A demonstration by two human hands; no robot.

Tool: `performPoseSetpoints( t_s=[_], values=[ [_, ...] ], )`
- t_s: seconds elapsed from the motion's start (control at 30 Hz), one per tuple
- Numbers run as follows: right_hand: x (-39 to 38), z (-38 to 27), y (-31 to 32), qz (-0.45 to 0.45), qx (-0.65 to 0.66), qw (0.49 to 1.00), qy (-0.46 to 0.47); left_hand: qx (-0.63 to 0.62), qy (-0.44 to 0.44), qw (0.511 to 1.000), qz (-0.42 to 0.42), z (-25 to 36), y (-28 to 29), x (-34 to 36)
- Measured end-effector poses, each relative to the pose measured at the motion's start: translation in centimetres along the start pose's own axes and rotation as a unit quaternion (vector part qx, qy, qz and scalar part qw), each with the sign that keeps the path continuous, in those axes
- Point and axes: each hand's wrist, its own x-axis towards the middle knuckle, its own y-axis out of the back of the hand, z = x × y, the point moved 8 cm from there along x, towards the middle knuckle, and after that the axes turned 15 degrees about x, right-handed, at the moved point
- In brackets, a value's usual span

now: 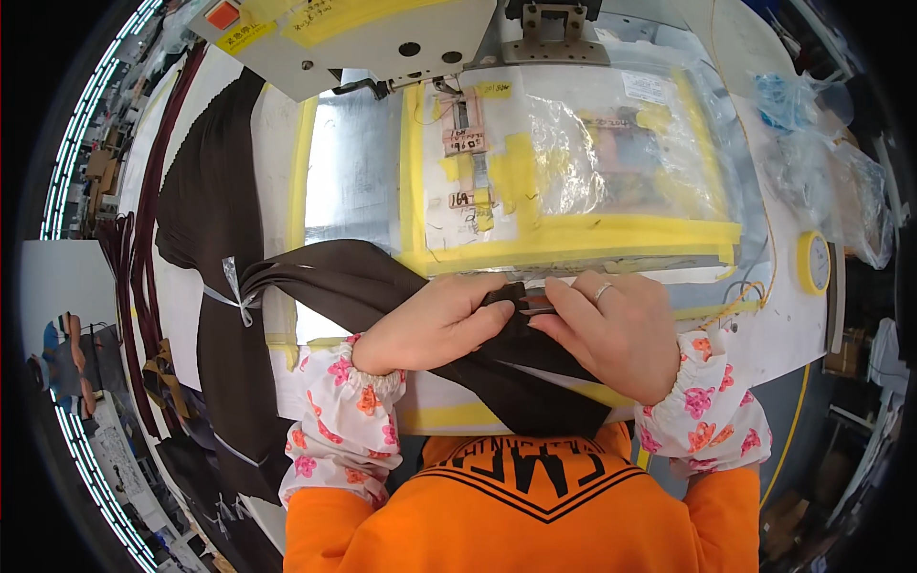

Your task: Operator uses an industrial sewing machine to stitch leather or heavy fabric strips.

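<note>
Close in front of me, my left hand (435, 323) is closed on the end of a dark brown fabric strip (334, 277), the thumb pressing on a folded part. Facing it, my right hand (616, 329) pinches a small dark tool (538, 305) with slim pointed ends, perhaps thread snips; the fingers hide most of it. Its points are at the folded fabric beside my left thumb. The strip runs left to a large dark brown fabric bundle (215, 201), bound with a clear plastic tie (232, 291). More of the dark fabric hangs over the table's near edge below my hands.
Beyond my hands lies a clear plastic template (573, 234) edged with yellow tape. A white machine head (382, 43) overhangs the far side. At right are a yellow tape roll (814, 263) and crumpled clear plastic bags (821, 172). Maroon strips (143, 258) hang at left.
</note>
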Motion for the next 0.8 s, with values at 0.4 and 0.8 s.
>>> performPoseSetpoints(
  t_s=[0.4, 0.8],
  values=[
    [0.8, -1.1, -0.4, -0.067, -0.111, 0.991, 0.036, -0.013, 0.006, 1.0, 0.007, 0.1, 0.2, 0.0],
    [1.3, -0.8, -0.6, -0.093, -0.062, 0.99, 0.089, -0.025, 0.03, 0.999, -0.011, 0.1, 0.1, 0.0]
  ],
)
